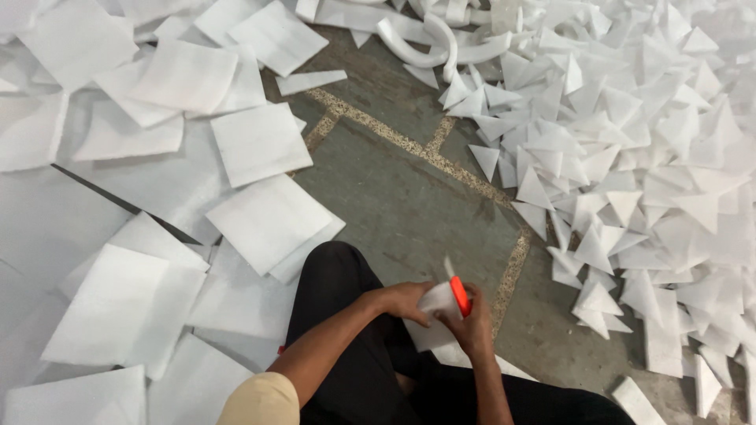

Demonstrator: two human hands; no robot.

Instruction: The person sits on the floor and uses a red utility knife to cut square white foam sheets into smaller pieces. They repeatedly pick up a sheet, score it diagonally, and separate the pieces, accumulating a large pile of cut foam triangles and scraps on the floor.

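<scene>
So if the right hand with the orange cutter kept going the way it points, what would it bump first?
Probably the small white foam piece pinched by the left hand. The right hand and its orange cutter aim up-left into it, though depth is unclear.

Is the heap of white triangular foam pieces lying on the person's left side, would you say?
No, the heap of white triangular foam pieces lies to the right.

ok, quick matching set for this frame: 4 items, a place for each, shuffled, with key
Items:
1. square foam sheets
2. foam triangles
3. orange-handled cutter
4. curled foam strips

Places:
A. in the right hand
B. top centre of the floor
C. heaped on the right
D. spread on the left

Pairs: 1-D, 2-C, 3-A, 4-B
</scene>
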